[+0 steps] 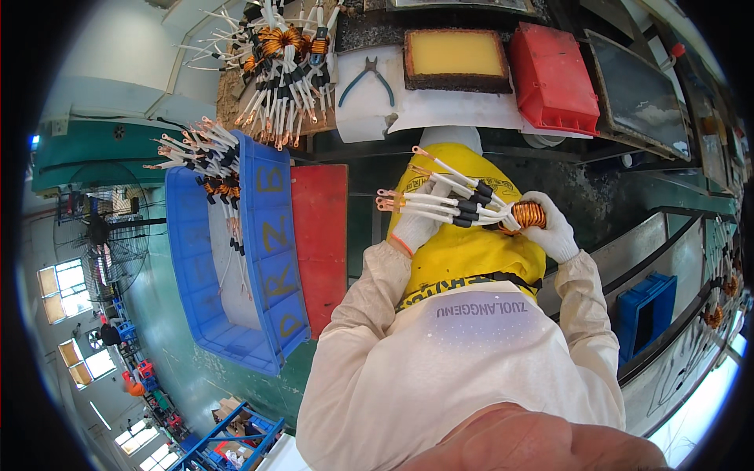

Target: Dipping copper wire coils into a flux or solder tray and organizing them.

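Note:
A copper-wound ring coil (528, 217) lies over my lap with its white leads reaching left. Black sleeves (466, 210) sit on these leads, and bare copper lugs (386, 201) cap their ends. My right hand (556, 235), in a white glove, is closed around the right side of the coil. My gloved left hand (416, 228) is wrapped round the leads near their lug ends; the leads hide part of its fingers. Beneath both hands spreads a yellow apron (471, 259).
On the bench ahead are a heap of similar coils (283, 47), cutting pliers (367, 78), a dark-rimmed tray of yellow material (459, 82) and a red bin (554, 82). A blue crate (275, 259) with more coils stands left, beside a red panel (320, 243). Another blue bin (646, 314) is at right.

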`<state>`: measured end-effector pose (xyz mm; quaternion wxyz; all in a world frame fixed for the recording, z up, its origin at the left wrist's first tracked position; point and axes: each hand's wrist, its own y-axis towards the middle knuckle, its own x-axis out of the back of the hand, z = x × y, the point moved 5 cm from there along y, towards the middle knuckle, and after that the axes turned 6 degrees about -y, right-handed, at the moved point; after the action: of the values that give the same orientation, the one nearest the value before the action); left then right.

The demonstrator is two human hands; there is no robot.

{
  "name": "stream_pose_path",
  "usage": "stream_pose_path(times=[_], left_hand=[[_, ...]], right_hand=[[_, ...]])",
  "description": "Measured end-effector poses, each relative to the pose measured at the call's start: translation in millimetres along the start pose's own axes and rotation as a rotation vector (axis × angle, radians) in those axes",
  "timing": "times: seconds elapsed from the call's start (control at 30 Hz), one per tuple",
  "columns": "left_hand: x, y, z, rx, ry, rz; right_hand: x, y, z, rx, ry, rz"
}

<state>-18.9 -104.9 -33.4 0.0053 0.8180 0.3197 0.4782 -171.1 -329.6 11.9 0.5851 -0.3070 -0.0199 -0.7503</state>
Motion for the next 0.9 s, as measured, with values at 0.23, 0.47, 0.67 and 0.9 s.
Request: stream_pose_path(times=[0.23,0.47,0.67,0.9], left_hand=[[-51,-5,35,0.698,-1.826,0.064],[-13,42,-9,0.703,-1.588,0.110],[-38,7,27,0.818,-2.097,0.006],[41,10,-11,0.735,-1.961,-0.133]], right_hand=[[2,6,-5,0.009,0.033,0.012],[2,4,-5,0.009,0.041,0.007],[2,5,-6,-0.024,0.023,-0.041],[2,10,-8,-0.017,-0.009,-0.060]])
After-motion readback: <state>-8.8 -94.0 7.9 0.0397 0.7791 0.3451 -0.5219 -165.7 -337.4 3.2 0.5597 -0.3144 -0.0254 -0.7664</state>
